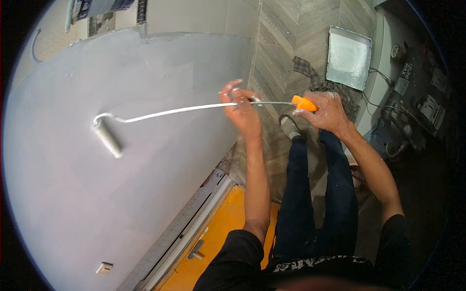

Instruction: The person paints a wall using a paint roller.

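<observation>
A paint roller (pixel 108 137) presses its pale sleeve against a grey painted wall (pixel 73 194), out at the far left of the person's reach, with its long thin white-coated rod (pixel 174 110) running back to the right toward the body. The left hand (pixel 241 107) is wrapped around the rod partway along, fingers curled over the metal. The right hand (pixel 326 112) is closed around the orange handle (pixel 304 103) at the rod's near end, and both hands carry pale paint smears. Below the hands the person's dark trousers (pixel 315 203) and one shoe (pixel 290 127) stand on a wood-patterned floor (pixel 291 43). A paint tray (pixel 348 57) lies on that floor further off, with a checked cloth (pixel 305 67) just beside it. An orange door (pixel 213 242) shows at the lower edge beside the wall, and a small white switch plate (pixel 104 267) sits on the wall low down.
</observation>
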`<state>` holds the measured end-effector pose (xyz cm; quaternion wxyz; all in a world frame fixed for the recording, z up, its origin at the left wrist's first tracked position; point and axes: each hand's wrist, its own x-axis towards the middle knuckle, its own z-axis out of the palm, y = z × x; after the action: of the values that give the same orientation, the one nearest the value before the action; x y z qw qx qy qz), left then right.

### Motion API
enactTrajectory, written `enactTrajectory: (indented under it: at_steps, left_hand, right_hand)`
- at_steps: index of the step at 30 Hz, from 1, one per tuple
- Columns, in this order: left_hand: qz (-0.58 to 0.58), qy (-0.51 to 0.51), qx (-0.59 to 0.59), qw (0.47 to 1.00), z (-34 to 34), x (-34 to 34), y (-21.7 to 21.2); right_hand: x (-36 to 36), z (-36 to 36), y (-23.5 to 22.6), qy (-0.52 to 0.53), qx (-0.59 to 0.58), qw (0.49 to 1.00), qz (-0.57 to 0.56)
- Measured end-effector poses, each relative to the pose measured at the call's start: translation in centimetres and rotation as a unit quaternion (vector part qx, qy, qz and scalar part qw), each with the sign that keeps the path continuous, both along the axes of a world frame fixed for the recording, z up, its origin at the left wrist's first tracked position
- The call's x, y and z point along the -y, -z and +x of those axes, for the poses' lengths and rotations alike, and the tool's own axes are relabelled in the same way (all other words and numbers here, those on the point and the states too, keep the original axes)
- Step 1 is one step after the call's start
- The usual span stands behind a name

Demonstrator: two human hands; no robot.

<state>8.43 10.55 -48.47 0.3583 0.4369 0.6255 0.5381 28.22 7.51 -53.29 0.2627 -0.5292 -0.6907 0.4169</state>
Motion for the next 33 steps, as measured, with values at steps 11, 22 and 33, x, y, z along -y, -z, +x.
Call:
enactTrajectory:
  at_steps: [11, 22, 33]
  left_hand:
    - [-0.247, 0.055, 0.228, 0.940, 3.9, 6.7, 6.1]
    - [-0.304, 0.135, 0.303, 0.893, 1.8, 7.3, -14.7]
    - [-0.189, 0.139, 0.411, 0.881, 2.1, 4.2, -27.9]
  right_hand:
    - [8.9, 4.0, -6.4, 0.015, 0.081, 0.942, -0.326]
    - [7.5, 3.0, -35.4, -0.093, 0.094, 0.941, -0.310]
    - [3.3, -0.3, -48.1, -0.079, 0.137, 0.941, -0.297]
